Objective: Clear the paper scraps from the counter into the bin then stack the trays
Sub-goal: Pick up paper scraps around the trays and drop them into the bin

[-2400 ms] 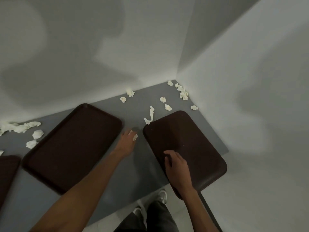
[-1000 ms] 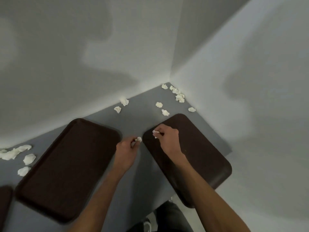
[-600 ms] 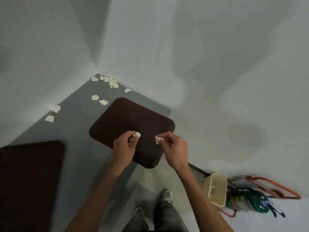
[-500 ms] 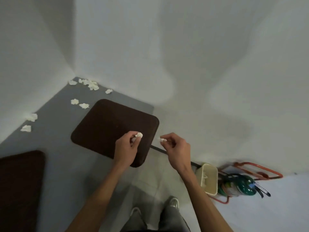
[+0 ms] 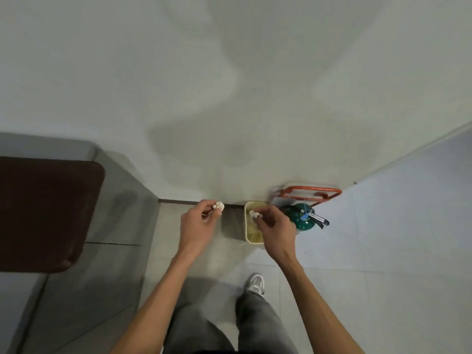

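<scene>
Left hand [image 5: 198,221] pinching a paper scrap [image 5: 219,206] at the fingertips, just short of the bin [image 5: 251,236]. Right hand [image 5: 274,226] pinching a second scrap [image 5: 254,214] over the bin's mouth. Probably feather-light, soft, crushable: any fingertip pinch holds. Prone to drift, so best released low.

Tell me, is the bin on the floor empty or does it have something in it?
Not empty: pale crumpled scraps lie inside the bin, below the right hand pinching another scrap.
</scene>
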`<state>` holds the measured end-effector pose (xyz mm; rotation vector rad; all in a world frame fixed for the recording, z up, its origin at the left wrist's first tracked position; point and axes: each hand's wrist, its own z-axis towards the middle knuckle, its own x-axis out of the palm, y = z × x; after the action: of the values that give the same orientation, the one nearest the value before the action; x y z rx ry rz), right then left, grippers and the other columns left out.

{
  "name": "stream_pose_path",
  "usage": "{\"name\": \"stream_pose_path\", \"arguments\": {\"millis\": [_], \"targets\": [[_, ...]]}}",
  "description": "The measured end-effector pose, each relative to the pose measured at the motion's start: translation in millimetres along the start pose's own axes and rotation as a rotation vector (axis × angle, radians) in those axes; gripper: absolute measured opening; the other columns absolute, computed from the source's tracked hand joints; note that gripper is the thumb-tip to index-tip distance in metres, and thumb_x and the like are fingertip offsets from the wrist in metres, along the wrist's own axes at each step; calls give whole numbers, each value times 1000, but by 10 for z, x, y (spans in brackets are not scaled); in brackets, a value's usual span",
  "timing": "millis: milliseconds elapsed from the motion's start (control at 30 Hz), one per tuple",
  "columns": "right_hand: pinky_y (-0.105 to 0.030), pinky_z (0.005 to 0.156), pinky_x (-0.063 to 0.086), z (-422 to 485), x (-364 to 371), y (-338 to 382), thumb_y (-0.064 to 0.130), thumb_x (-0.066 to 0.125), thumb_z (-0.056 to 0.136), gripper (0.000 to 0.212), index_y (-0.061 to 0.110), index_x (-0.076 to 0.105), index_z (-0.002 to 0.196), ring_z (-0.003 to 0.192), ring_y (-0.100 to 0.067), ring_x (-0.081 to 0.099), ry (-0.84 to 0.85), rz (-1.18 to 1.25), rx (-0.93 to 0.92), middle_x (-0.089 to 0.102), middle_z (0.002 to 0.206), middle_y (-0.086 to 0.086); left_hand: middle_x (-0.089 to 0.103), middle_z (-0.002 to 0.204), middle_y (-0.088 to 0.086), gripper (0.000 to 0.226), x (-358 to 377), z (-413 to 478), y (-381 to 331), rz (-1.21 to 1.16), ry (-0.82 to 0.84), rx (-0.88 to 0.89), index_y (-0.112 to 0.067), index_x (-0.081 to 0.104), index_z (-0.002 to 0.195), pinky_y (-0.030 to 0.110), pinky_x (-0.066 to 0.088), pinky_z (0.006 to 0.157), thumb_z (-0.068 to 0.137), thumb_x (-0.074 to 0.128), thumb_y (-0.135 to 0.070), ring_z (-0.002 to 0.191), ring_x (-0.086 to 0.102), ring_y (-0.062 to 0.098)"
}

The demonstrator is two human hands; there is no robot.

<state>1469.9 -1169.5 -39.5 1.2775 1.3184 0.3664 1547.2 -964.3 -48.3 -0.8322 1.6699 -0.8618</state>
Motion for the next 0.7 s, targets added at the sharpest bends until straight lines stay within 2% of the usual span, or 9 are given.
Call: {"name": "stream_pose_path", "arguments": {"millis": [100, 200, 267, 433, 500, 633, 700], "targets": [[-25, 77, 61, 234, -202, -635, 16, 79, 94, 15, 25, 71, 104, 86, 0, 72, 10, -22, 75, 76, 94, 13, 77, 89, -19, 13, 685, 17, 93, 7, 86, -86, -27, 77, 100, 23, 57, 81, 88, 80, -32, 87, 71, -5], [-15, 70, 59, 436, -277, -1211, 16, 77, 96, 19, 22, 61, 103, 87, 0, 71, 15, -74, 129, 75, 99, 6, 77, 84, -17, 16, 1263, 19, 266, 9, 159, -179, -26, 77, 97, 22, 58, 80, 83, 85, -29, 81, 71, -6], [-13, 69, 57, 592, -236, -1592, 18, 78, 95, 21, 21, 58, 99, 88, -3, 72, 33, -99, 151, 76, 99, 3, 77, 83, -16, 19, 1585, 64, 444, 15, 185, -232, -25, 77, 96, 19, 58, 79, 80, 88, -30, 80, 71, -7], [-27, 77, 63, 1069, 157, -2546, 19, 75, 97, 15, 20, 60, 97, 89, -13, 71, 116, -164, 152, 73, 100, 1, 76, 87, -15, 20, 2334, 379, 1151, 98, 217, -306, -25, 73, 95, 4, 49, 68, 81, 87, -33, 79, 69, -8], [-33, 75, 64, 1315, 401, -2952, 16, 73, 97, 15, 22, 59, 95, 89, -17, 70, 131, -193, 116, 72, 99, 0, 75, 89, -14, 20, 2642, 563, 1495, 133, 225, -316, -23, 73, 96, 2, 47, 66, 83, 85, -32, 78, 69, -6], [-45, 76, 63, 1800, 917, -3716, 14, 64, 101, 10, 23, 63, 99, 86, -23, 68, 169, -327, 90, 73, 99, -4, 75, 88, -8, 13, 3227, 919, 2200, 240, 271, -290, -19, 75, 99, 7, 51, 71, 88, 80, -24, 72, 65, -7], [-44, 82, 63, 2044, 1154, -4062, 10, 58, 103, 13, 18, 68, 107, 90, -28, 70, 209, -406, 97, 75, 107, -9, 78, 89, -3, 10, 3517, 1081, 2559, 311, 294, -278, -17, 77, 99, 14, 53, 77, 89, 76, -18, 71, 68, 2]]}}
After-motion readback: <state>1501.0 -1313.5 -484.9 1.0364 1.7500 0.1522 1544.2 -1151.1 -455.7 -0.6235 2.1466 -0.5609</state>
